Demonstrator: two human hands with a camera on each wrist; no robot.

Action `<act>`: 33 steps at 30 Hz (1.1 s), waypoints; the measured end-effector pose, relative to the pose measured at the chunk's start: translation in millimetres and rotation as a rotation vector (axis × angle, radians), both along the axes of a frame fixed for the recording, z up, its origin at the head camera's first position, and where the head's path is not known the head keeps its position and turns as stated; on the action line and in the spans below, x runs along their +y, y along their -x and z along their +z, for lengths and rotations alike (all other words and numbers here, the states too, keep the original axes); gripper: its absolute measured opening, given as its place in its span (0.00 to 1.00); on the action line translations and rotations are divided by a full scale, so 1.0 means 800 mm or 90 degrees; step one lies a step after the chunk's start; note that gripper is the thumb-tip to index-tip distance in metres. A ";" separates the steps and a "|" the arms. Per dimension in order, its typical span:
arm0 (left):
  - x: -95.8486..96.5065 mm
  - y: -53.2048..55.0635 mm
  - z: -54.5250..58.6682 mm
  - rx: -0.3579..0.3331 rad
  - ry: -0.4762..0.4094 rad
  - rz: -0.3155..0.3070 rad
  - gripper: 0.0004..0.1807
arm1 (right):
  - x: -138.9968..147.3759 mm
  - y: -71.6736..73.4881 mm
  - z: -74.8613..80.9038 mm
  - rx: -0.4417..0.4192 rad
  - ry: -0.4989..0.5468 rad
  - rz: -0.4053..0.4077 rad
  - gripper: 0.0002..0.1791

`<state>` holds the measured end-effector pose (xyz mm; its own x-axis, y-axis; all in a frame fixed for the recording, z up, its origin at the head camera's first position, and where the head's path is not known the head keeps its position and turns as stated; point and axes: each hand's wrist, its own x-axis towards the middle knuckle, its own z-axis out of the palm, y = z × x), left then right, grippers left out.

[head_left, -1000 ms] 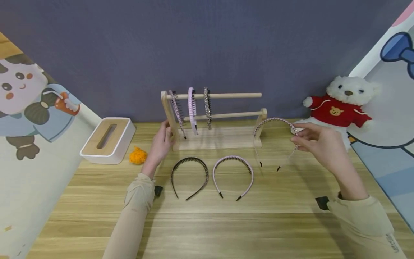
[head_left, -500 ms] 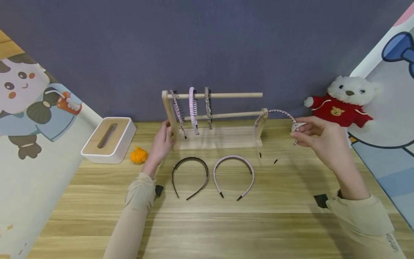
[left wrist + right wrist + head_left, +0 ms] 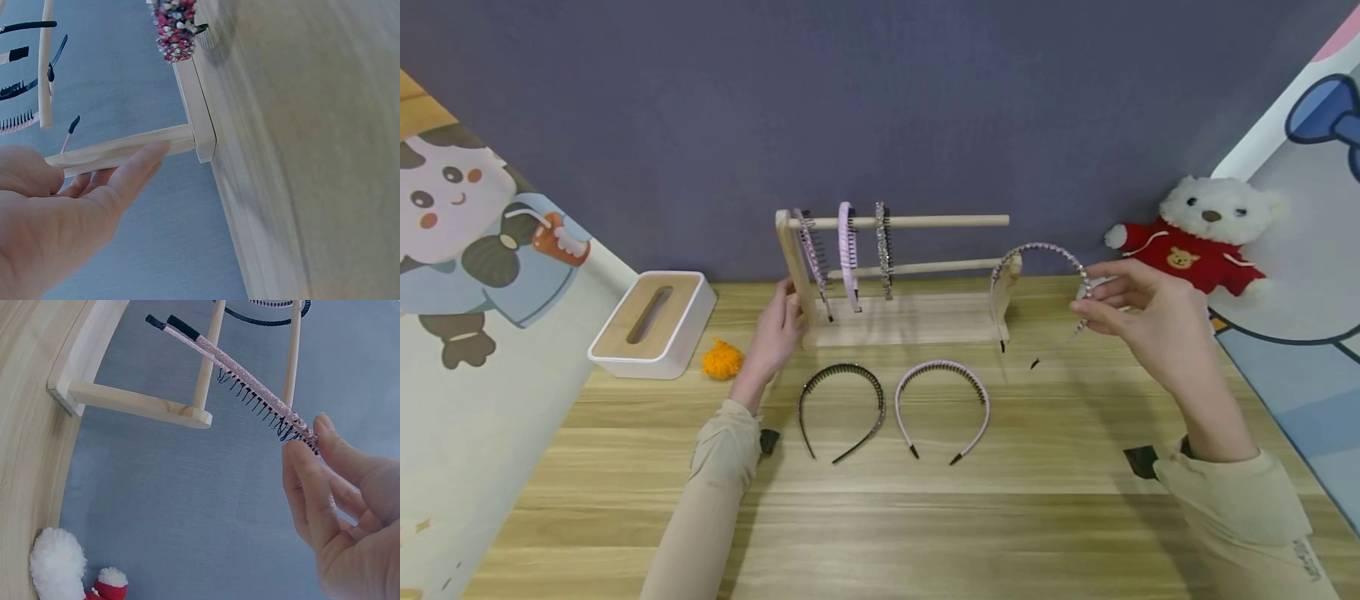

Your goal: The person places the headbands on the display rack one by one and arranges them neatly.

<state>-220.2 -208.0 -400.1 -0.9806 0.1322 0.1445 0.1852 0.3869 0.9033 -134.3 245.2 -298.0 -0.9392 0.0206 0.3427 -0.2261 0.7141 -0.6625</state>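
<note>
My right hand (image 3: pixel 1150 321) pinches a pink, beaded headband (image 3: pixel 1045 247) between thumb and fingers. It is held up at the right end of the wooden headband rack (image 3: pixel 910 321), its arc overlapping the short post in the head view. In the right wrist view its comb teeth and dark tips show, the tips pointing toward the rack's rods. At the rack's left end my left hand (image 3: pixel 778 329) grips the tall post (image 3: pixel 125 147), fingers along one side. From the upper rod (image 3: pixel 955 221) hang a beaded headband (image 3: pixel 811 254), a lilac one (image 3: pixel 847 258) and a glittery one (image 3: pixel 883 250).
On the table in front of the rack lie a black headband (image 3: pixel 842 368) and a lilac headband (image 3: pixel 942 364). A tissue box (image 3: pixel 651 325) and an orange pompom-like ball (image 3: pixel 722 360) are at the left. A white teddy bear in a red top (image 3: pixel 1187 250) sits at the back right.
My right hand has raised the beaded headband slightly and moved it toward the rack's right end, its tips lifting too. The left hand stays on the post.
</note>
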 end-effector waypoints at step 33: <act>0.001 0.001 0.000 -0.006 -0.009 0.001 0.30 | -0.021 0.013 0.023 0.091 0.033 -0.026 0.23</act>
